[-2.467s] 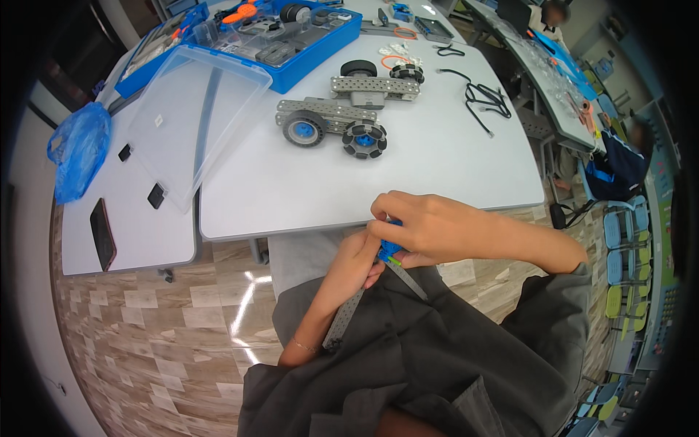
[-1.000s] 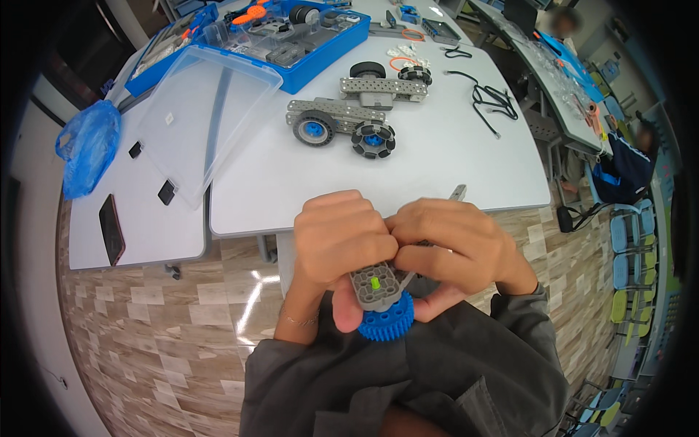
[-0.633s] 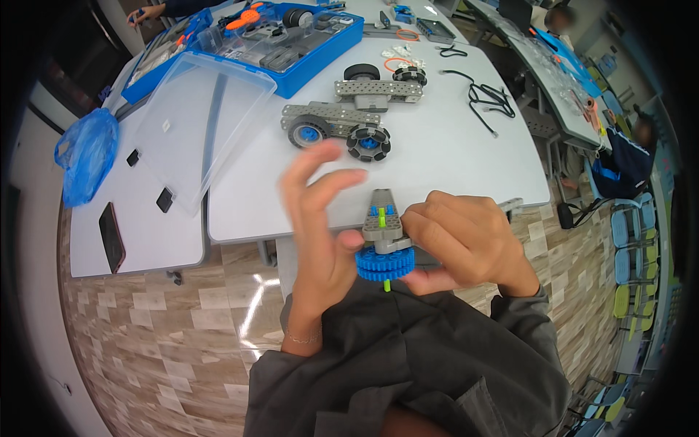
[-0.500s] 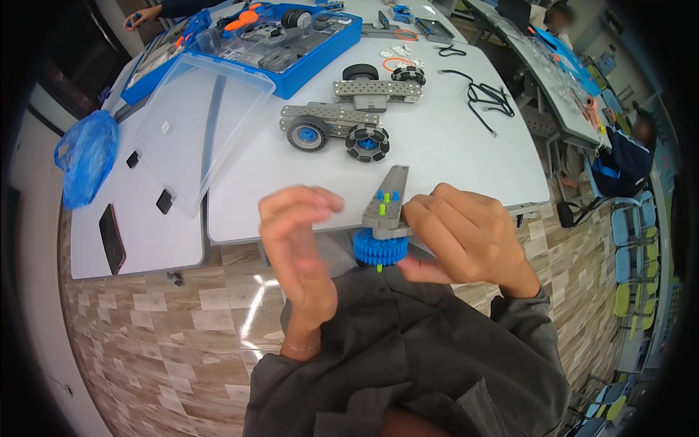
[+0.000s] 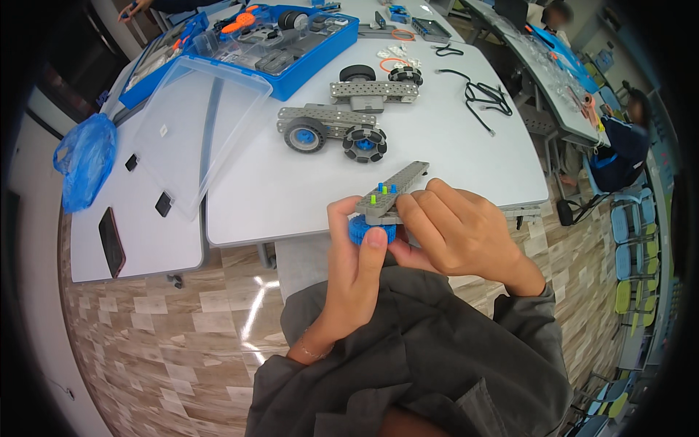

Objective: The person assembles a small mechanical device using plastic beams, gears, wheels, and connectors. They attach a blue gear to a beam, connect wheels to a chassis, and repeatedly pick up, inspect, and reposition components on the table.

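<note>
Between my hands, at the near edge of the white table, is a grey perforated beam (image 5: 403,182) with blue and green pegs standing up near its lower end. Under that end sits a blue toothed gear (image 5: 370,230). My left hand (image 5: 353,262) is closed on the gear, its thumb pressed on the near side. My right hand (image 5: 459,233) grips the beam from the right, fingers curled at its edge and thumb below, beside the gear. Farther off on the table stands a wheeled chassis of grey beams (image 5: 328,124) with dark wheels.
A blue parts box (image 5: 320,65) stands at the back, a clear plastic lid (image 5: 196,124) leaning by it. Black cables (image 5: 488,98) lie to the right. At left are a phone (image 5: 111,240) and a blue plastic bag (image 5: 86,156). A person's hand (image 5: 131,11) shows at the far left.
My left hand has come in from the left and taken hold of the gear. The beam has turned, its far end now pointing up and to the right.
</note>
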### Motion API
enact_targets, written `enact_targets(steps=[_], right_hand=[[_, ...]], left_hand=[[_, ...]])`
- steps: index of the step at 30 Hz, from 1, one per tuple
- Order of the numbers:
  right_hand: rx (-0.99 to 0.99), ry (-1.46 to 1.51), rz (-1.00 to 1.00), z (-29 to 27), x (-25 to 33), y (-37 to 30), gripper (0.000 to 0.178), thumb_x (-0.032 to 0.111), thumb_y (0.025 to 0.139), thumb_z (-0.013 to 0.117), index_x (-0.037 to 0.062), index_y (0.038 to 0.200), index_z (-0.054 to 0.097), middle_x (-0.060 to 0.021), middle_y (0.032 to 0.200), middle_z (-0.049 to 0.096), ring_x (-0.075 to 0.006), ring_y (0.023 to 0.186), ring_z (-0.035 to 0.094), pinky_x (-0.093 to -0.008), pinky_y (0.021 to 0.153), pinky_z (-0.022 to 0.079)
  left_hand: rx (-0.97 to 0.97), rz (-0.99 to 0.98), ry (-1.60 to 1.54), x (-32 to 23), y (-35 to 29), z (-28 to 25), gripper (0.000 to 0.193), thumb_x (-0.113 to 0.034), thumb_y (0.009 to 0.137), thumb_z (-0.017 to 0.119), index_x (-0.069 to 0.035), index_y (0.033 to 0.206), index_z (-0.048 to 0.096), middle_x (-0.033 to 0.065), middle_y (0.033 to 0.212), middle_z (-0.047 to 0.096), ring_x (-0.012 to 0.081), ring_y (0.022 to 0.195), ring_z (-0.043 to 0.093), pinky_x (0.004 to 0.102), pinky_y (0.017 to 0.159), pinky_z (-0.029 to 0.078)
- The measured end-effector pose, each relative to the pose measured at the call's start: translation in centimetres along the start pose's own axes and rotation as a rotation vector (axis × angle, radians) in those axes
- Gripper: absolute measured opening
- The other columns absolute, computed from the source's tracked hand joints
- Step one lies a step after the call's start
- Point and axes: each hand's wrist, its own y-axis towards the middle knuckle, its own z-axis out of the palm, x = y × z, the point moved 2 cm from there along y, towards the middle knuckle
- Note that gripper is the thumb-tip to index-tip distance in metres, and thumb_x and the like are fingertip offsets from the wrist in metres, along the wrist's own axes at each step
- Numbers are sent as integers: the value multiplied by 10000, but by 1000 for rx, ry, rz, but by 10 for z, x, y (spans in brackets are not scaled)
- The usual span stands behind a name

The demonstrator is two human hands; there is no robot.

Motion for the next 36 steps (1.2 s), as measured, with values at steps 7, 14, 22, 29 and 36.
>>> enact_targets(steps=[7,14,22,29,36], right_hand=[[-40,29,19,8,-3,1,328,243,730,770,1,906,635,-28,722,501,-162,625,540,-268,425,455],[-28,42,59,9,-4,1,352,236,710,780,-10,924,649,-34,723,538,-170,633,559,-277,418,445],[38,117,124,10,-9,1,337,305,816,780,41,956,625,-29,725,520,-184,642,560,-292,459,459],[119,393,376,6,-14,-8,384,221,777,839,55,1079,669,-85,846,672,-232,707,675,-331,582,522],[135,571,554,3,-36,-30,241,148,868,751,17,1065,705,-124,846,717,-241,714,707,-321,616,539]], left_hand=[[-27,62,-50,6,7,5,357,-303,1080,445,-27,1278,335,39,944,490,68,791,418,235,679,382],[-61,80,-75,6,11,7,256,-288,1080,440,-62,1144,338,48,944,480,74,793,417,238,680,388],[-32,10,-125,16,21,-1,354,-359,1051,496,-58,1185,366,72,954,525,98,803,478,254,705,434],[13,-15,-263,24,40,-26,417,-431,1062,466,-50,1207,380,101,912,580,149,803,543,298,718,452],[-44,45,-270,18,51,-56,410,-469,1077,385,-66,1125,442,120,889,600,189,764,564,343,710,473]])
